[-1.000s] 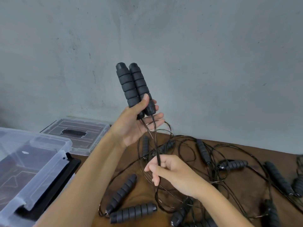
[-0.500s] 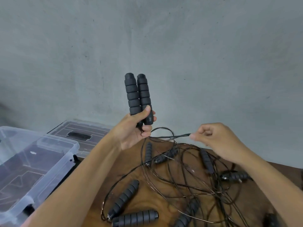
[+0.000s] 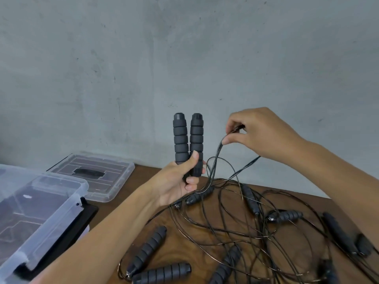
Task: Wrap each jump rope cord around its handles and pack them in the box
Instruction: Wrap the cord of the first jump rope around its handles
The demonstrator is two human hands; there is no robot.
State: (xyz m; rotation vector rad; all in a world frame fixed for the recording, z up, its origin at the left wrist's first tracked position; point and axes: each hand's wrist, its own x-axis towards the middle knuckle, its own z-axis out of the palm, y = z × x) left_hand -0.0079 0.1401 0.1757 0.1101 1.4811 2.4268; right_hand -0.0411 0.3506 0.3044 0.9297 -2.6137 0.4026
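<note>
My left hand (image 3: 178,182) grips the lower ends of two black ribbed foam handles (image 3: 187,138), held upright side by side above the table. Their thin black cord (image 3: 215,160) runs from the handles' bottoms up to my right hand (image 3: 259,134), which pinches a doubled stretch of it between thumb and fingers, raised to the right of the handles. The cord then drops into a tangle on the wooden table (image 3: 194,244). A clear plastic box (image 3: 37,210) stands open at the left edge.
Several more black handles (image 3: 147,251) and looped cords (image 3: 256,232) lie scattered over the table's middle and right. The box's clear lid (image 3: 94,175) lies flat at the back left, against the grey wall (image 3: 184,58).
My right hand has risen from low over the table to beside the handles, drawing the cord up. The handles in my left hand sit lower in view and more upright.
</note>
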